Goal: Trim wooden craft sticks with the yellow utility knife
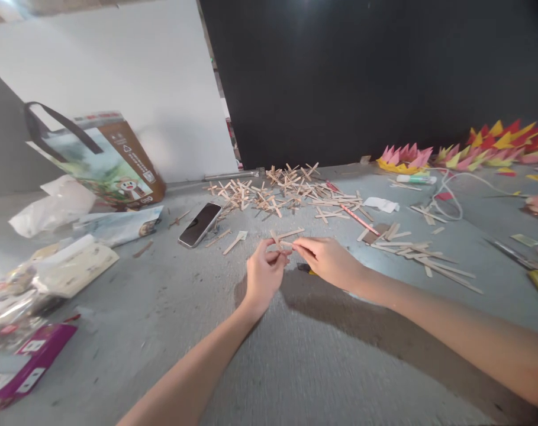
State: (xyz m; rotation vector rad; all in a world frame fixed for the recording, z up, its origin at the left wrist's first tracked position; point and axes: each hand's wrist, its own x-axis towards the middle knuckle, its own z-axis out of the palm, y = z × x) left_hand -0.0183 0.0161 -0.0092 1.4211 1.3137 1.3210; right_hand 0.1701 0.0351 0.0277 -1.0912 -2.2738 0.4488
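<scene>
My left hand [265, 272] is closed at the middle of the grey surface, its fingers and thumb pinching crossed wooden craft sticks [276, 238]. From the right, my right hand [328, 257] pinches the near end of a stick in the same small cross. The fingers partly hide where the sticks meet, so I cannot tell how they are joined. Beneath my right hand a black and yellow tool [305, 268] shows in part. Just beyond both hands lies a pile of crossed craft sticks [269, 198], and loose sticks [422, 254] are scattered to the right.
A phone [200, 225] lies left of the sticks. Farther left are a printed bag [113, 160], plastic wrappers [68, 266] and a purple packet [33, 361]. On the right are a red pencil [357, 219], a glue stick [416, 179], pointed paper crafts [404, 158], a white cable [460, 207] and scissors [517, 257].
</scene>
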